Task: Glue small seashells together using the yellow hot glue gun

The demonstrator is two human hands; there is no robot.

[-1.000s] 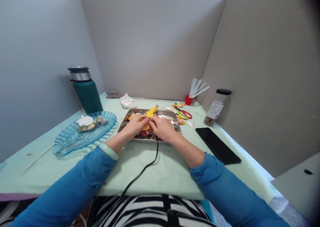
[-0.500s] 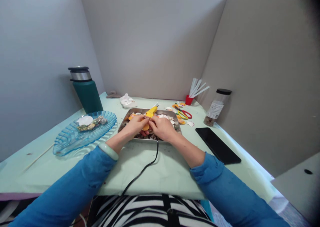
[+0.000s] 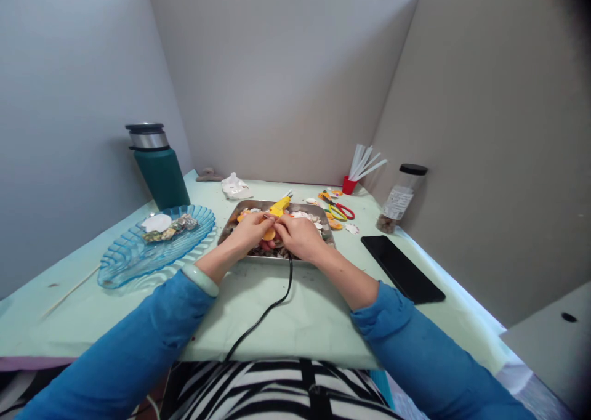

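Both my hands meet over a metal tray (image 3: 224,234) filled with small stones and flat white and orange pieces. My left hand (image 3: 252,234) has its fingers closed on a small orange piece (image 3: 268,234). Opposite it, the fingertips of my right hand (image 3: 298,235) are pinched together at the same piece, which they partly cover. Just beyond my fingertips lies a yellow glue gun (image 3: 280,206), its nozzle pointing away from me. From under my hands a black cord (image 3: 272,309) runs down to the table's front edge.
To the left, a blue shell-shaped dish (image 3: 120,266) bears stones and a white disc, near a green bottle (image 3: 162,177). Rightward are red-and-yellow pliers (image 3: 340,210), a red cup (image 3: 349,185) with glue sticks, a clear jar (image 3: 399,201) and a black phone (image 3: 401,269). Grey panels surround the table.
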